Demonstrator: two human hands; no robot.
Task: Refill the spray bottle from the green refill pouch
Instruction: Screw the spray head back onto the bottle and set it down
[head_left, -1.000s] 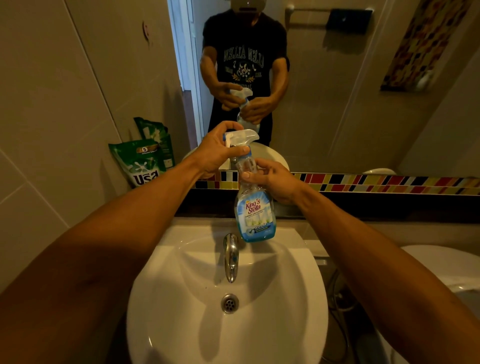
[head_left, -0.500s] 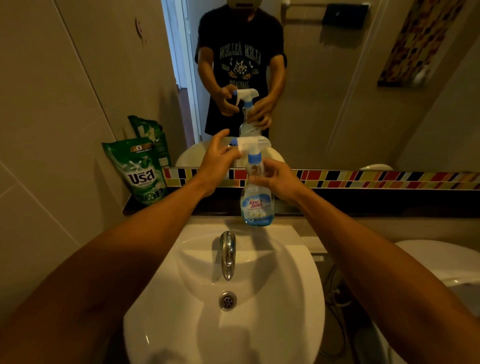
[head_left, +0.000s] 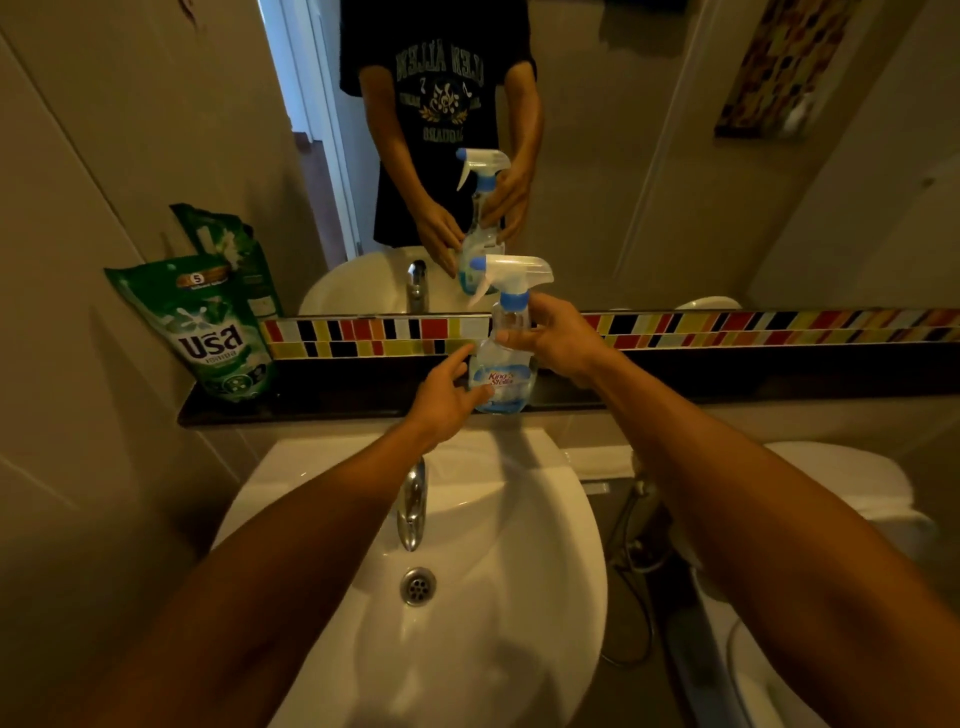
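Note:
A clear spray bottle (head_left: 505, 375) with a white and blue trigger head stands upright on the dark ledge (head_left: 332, 397) behind the sink. My right hand (head_left: 562, 344) grips its neck and shoulder from the right. My left hand (head_left: 445, 399) is at the bottle's lower left, fingers apart, its fingertips against the label; it holds nothing. The green refill pouch (head_left: 210, 332) leans against the wall at the ledge's left end, well apart from both hands. The trigger head sits on the bottle.
A white sink (head_left: 535, 525) with a chrome faucet (head_left: 413, 501) lies below the ledge. A toilet (head_left: 852, 470) stands to the right. Above a coloured tile strip (head_left: 779, 326), the mirror (head_left: 649, 156) reflects a person and the bottle.
The bottle has come down from over the sink onto the ledge. My left hand has left the trigger head and dropped to the bottle's lower side. My right hand keeps its grip.

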